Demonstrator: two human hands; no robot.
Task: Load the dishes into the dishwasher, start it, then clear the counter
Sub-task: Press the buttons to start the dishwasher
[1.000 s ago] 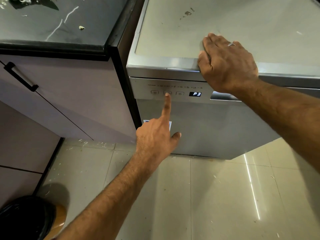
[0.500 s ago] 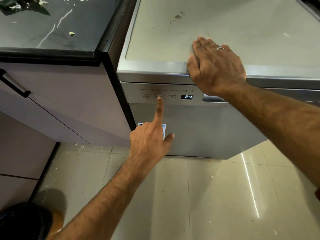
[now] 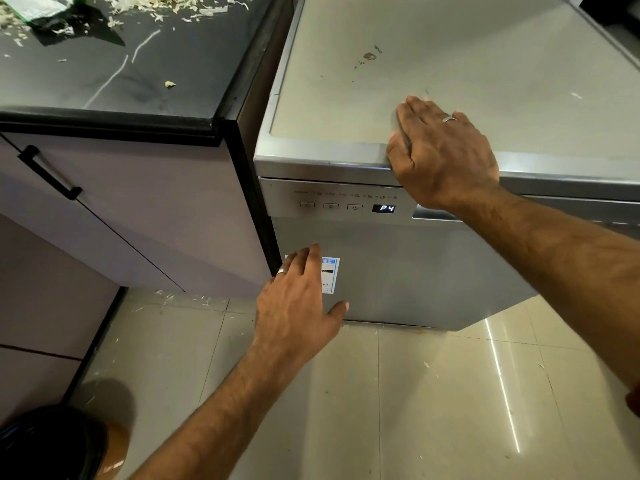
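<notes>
The silver dishwasher (image 3: 408,271) stands with its door closed. Its display (image 3: 383,208) reads P4, to the right of three small buttons (image 3: 330,206). My right hand (image 3: 443,154) lies flat on the top front edge of the machine, fingers spread on the lid. My left hand (image 3: 298,303) hovers in front of the door below the buttons, fingers straight and loose, partly covering a white and blue sticker (image 3: 329,275). It holds nothing.
A dark counter (image 3: 138,74) to the left carries pale food scraps (image 3: 166,5) and a green-edged packet at the far corner. Below it is a lilac cabinet with a black handle (image 3: 52,173). The tiled floor (image 3: 415,393) has scraps; a dark bin sits at bottom left.
My left hand has dropped away from the middle button and its pointing finger has relaxed. The display went from P3 to P4. The right hand stays on the lid.
</notes>
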